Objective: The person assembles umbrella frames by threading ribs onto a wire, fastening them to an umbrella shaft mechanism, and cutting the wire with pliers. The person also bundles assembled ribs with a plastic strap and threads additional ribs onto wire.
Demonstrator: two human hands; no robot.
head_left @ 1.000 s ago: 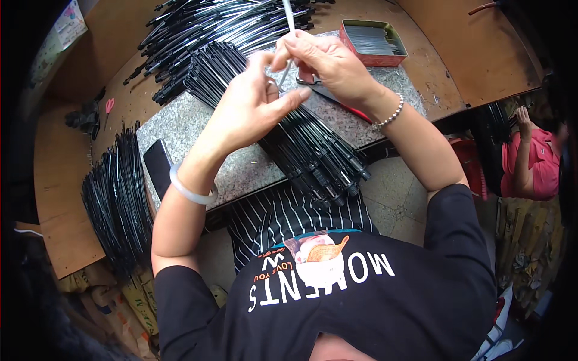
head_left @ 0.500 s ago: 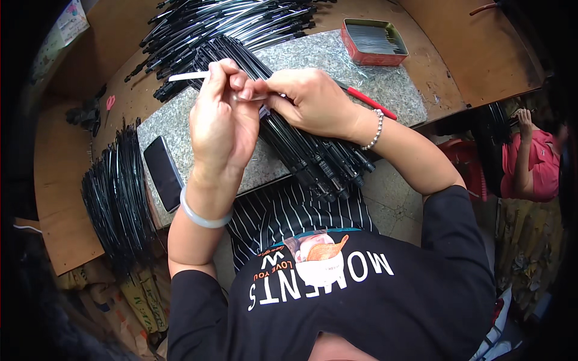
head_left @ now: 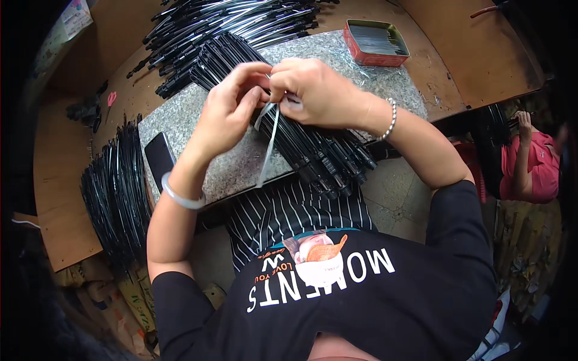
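A thick bundle of black cables (head_left: 304,147) with dark end fittings lies slantwise over the stone slab in front of me. Around its middle runs a thin white plastic strip (head_left: 269,147), one end dangling down toward the slab's near edge. My left hand (head_left: 236,107), thumb and forefinger pinched together, holds the strip at the upper left side of the bundle. Close against it, my right hand (head_left: 310,93) has its fingers curled and pinched on the strip too. The strip's crossing between the fingertips is mostly hidden by them.
The speckled stone slab (head_left: 226,171) bears a black phone (head_left: 159,157) and a red tin (head_left: 376,59) of thin strips. More black cables (head_left: 117,192) lie at left, others (head_left: 235,24) behind. Pink scissors (head_left: 111,99) are at far left. Another person (head_left: 530,165) sits at right.
My left hand has turned and moved closer to the right hand. The strip's free end, which stuck out leftward, now hangs down. My right forearm now covers the red-handled tool.
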